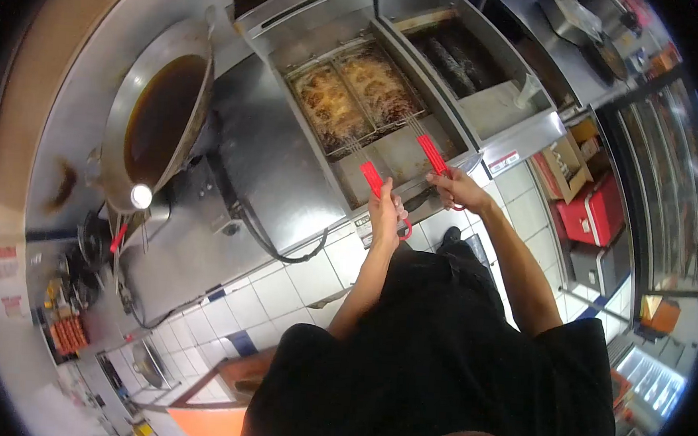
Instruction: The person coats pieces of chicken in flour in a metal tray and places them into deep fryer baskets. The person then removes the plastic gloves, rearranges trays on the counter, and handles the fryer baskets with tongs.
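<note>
Two wire fryer baskets sit side by side in bubbling oil, the left basket and the right basket, both with browned food in them. Each has a red handle sticking out toward me. My left hand is closed round the left basket's red handle. A little to the right, my right hand is wrapped round the right basket's red handle. The fryer holds both baskets below its metal front ledge.
To the left is a steel counter with a black cable, then a large wok of dark liquid. A second fryer vat adjoins on the right. Farther right are a red cooler and a glass-fronted cabinet.
</note>
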`<state>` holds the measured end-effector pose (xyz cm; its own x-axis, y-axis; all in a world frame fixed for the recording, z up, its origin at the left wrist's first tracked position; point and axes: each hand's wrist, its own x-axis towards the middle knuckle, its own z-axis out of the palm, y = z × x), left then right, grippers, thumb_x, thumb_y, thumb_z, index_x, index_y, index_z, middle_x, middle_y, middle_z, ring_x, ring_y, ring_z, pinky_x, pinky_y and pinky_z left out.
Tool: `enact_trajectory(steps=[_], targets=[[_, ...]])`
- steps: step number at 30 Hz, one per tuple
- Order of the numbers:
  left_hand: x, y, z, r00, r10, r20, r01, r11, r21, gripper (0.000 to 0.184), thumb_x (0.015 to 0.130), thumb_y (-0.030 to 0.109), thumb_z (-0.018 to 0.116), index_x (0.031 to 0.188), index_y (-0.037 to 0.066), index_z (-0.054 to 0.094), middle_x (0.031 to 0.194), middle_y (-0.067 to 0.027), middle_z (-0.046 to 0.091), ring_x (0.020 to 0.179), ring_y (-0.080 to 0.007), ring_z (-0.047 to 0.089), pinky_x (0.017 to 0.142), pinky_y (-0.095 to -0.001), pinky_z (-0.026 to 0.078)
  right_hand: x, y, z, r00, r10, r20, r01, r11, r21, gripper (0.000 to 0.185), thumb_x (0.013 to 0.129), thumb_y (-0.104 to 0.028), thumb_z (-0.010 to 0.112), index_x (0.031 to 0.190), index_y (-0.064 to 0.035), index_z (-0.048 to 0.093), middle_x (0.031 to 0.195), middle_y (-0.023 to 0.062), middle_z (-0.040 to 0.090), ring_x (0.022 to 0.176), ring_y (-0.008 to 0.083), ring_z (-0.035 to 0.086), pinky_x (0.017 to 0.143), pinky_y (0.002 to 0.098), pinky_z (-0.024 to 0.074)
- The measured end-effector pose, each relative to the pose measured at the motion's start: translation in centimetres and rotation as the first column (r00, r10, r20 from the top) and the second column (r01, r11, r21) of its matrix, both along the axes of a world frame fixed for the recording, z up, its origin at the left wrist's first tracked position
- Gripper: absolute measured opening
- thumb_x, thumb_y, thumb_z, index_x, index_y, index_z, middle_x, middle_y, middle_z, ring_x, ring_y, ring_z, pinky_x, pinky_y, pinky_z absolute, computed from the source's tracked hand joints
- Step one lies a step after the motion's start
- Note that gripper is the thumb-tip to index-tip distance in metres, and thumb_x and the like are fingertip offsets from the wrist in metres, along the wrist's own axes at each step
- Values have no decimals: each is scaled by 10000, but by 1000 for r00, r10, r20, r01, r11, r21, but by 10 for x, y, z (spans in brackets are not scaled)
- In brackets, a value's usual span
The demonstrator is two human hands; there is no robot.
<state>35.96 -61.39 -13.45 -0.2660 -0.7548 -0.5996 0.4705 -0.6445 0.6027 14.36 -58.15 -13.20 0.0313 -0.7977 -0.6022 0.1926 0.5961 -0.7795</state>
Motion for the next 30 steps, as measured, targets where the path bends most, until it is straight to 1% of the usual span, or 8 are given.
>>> enact_trajectory(steps=[1,6,10,13,16,20,23,30], targets=[[0,1,7,998,-15,63,18,999,-44,336,969,393,697,929,144,475,658,61,398,510,-52,353,483,-248,304,5,2,12,1000,-20,1,20,998,-65,244,989,-284,713,977,-112,541,558,-55,423,422,71,426,422,265,369],[0,10,41,990,10,143,3,996,-88,331,964,341,720,885,164,453,636,89,353,504,-32,327,449,-235,264,-5,13,16,990,42,136,-13,979,-204,196,1014,-259,665,1056,-113,540,585,-61,439,416,49,399,356,245,272],[3,28,37,985,-16,173,38,991,-125,322,969,365,736,935,172,480,649,89,378,504,-25,340,453,-229,270,-11,32,37,999,26,43,-15,970,-244,232,1013,-219,659,1137,-74,527,579,-57,439,396,50,401,340,250,249],[-3,39,43,984,4,178,14,995,-98,327,967,368,741,953,167,483,652,86,377,507,-26,346,456,-226,277,-17,43,45,994,46,-104,-68,974,-218,361,1000,-202,673,1248,7,515,533,-28,453,384,82,426,380,266,323],[-11,34,44,982,31,189,-15,996,-86,324,973,371,732,957,165,482,648,83,382,505,-27,348,453,-231,284,-22,41,30,1000,4,1,-3,970,-244,332,973,-162,714,1215,-46,518,572,-49,464,364,60,397,337,271,246],[-23,20,44,987,38,157,-27,997,-73,343,971,391,727,924,170,469,639,78,393,501,-25,365,451,-225,293,-21,27,31,997,4,-75,-19,978,-210,340,957,-126,728,1213,-55,515,576,-41,478,368,62,403,339,275,247],[-21,16,36,983,30,180,-25,999,-29,377,961,412,734,886,172,452,623,76,390,483,-26,360,440,-221,289,-19,18,28,1000,5,11,-3,983,-182,327,944,-117,729,1157,-30,497,587,-22,494,368,85,445,334,272,296],[-22,-3,7,979,21,202,-18,1000,-17,369,967,394,727,856,188,442,606,92,361,458,-23,322,420,-222,259,-15,-5,21,994,32,-102,-51,980,-190,306,947,-153,735,1107,-36,502,565,-20,495,378,92,469,351,270,327]])
